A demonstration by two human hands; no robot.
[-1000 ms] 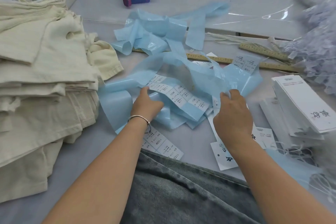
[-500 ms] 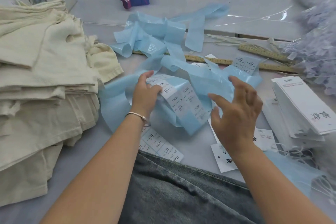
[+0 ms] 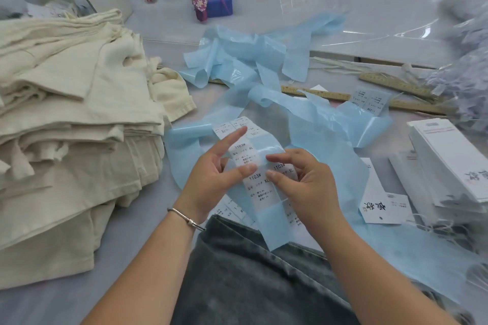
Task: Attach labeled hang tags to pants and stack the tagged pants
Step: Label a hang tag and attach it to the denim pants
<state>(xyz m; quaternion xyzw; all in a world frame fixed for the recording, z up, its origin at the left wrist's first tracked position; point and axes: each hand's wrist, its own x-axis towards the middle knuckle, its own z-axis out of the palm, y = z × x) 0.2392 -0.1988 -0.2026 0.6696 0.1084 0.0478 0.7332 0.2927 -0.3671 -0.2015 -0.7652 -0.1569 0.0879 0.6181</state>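
Broadly, the wide pale grey table (image 3: 343,2) carries everything, and its largest load is the tall stack of folded cream cotton pants (image 3: 66,119) on the left edge, soft and floppy, so likely best lifted by the folded waistband with a flat hand under the bulk. Across the middle sprawls a tangle of glossy light blue label backing strip (image 3: 245,55), thin, slick and curling; most of it looks already stripped. At the right stands a pile of stiff white card hang tags (image 3: 449,155), with a loose one (image 3: 383,206) lying flat beside it, its punched hole toward the near edge; these are rigid enough to take by an edge. Two long wooden rulers (image 3: 324,93) lie beyond the strip.

Nearer the camera, raised above dark grey denim (image 3: 264,285) at the table's near edge, the left hand (image 3: 211,179) and right hand (image 3: 303,182) hold the end of the strip between them. The left thumb presses a white printed size sticker reading 1103# XL (image 3: 257,185), its index finger extended behind the strip; the right thumb and forefinger pinch the neighbouring sticker's edge. My guess is a sticker is being peeled: it is light, limp and tacky, so a corner pinch seems wisest, keeping the adhesive off the skin.
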